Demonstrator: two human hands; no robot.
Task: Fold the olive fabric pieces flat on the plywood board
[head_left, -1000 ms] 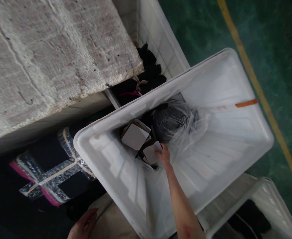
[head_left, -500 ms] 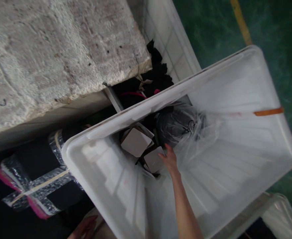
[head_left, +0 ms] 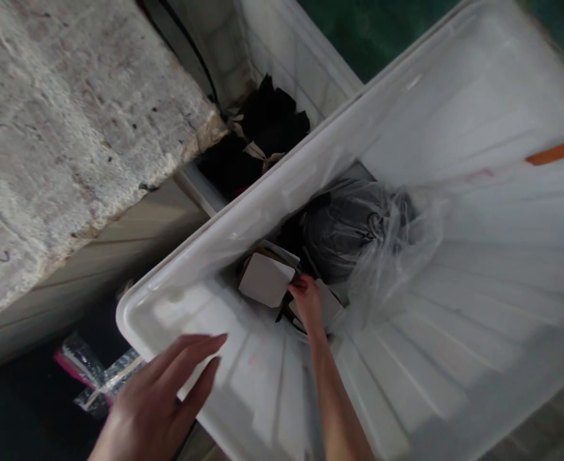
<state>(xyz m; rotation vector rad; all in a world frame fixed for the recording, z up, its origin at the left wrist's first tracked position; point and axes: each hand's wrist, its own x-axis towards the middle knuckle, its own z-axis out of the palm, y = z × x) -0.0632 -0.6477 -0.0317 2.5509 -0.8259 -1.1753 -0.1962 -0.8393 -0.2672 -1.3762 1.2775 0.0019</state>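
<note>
Hands busy at the white tub (head_left: 166, 301), the right one down among the cards (head_left: 266, 280).
Head camera: the right hand (head_left: 308, 301) has slid left from the bag's edge, where it was half a second ago. Now its fingers curl onto the cards in the tub's bottom corner, touching them for sure, though I cannot tell if it has a real grip. The left hand (head_left: 161, 397), barely in view a moment back, has swung up to the near rim, fingers spread flat, holding nothing. So both hands are closing on that corner now. Just beside the cards lies a clear bag (head_left: 358, 224) of dark stuff. Round about: a rough grey slab (head_left: 70, 115), a second tub (head_left: 301, 57) with black cloth (head_left: 267, 121), green floor (head_left: 372, 25).
</note>
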